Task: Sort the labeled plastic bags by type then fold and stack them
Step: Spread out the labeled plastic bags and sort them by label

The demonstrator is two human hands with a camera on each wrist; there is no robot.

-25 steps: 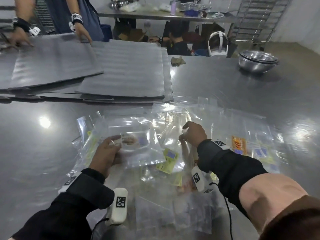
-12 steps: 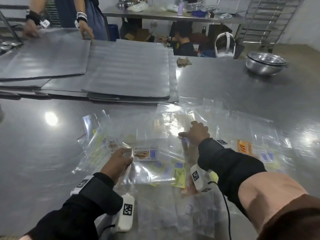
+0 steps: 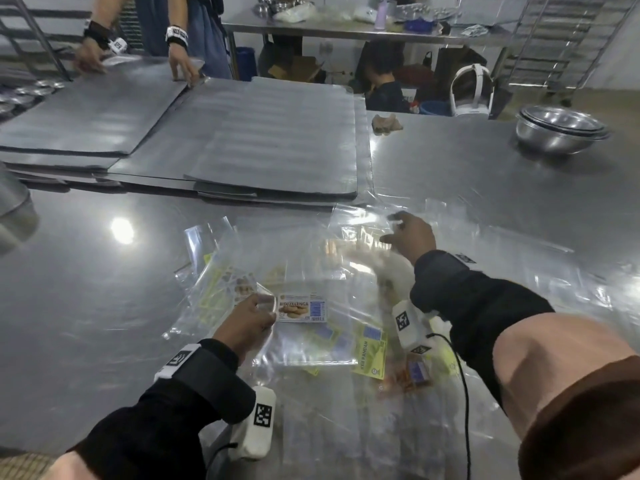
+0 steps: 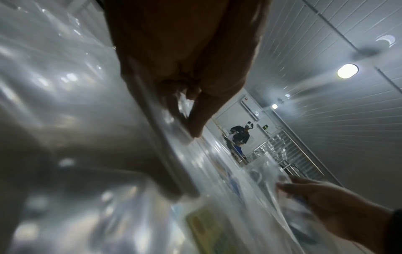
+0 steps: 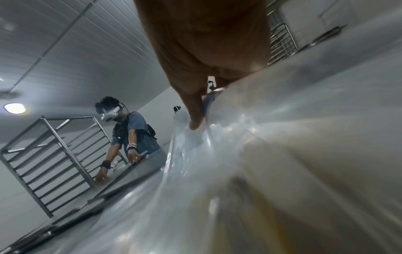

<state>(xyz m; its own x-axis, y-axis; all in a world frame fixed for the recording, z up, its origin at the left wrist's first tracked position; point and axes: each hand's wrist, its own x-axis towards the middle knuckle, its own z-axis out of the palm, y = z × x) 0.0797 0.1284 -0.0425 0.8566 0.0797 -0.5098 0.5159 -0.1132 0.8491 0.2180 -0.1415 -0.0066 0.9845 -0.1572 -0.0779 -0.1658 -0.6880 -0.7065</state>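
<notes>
The BISKUT LENGA bag (image 3: 302, 308) lies atop the loose pile of clear bags (image 3: 346, 341) on the steel table (image 3: 69, 289). The left hand (image 3: 247, 322) pinches its edge; the right hand (image 3: 412, 237) pinches another bag's far edge. Sorting is underway; next likely means pulling matching labels together.

Black sleeves (image 3: 166, 427) on both forearms; brown cuff (image 3: 585, 424) on right upper arm. White wrist cameras (image 3: 256, 424) with black square markers under each wrist, black cable (image 3: 465, 393) trailing.
</notes>
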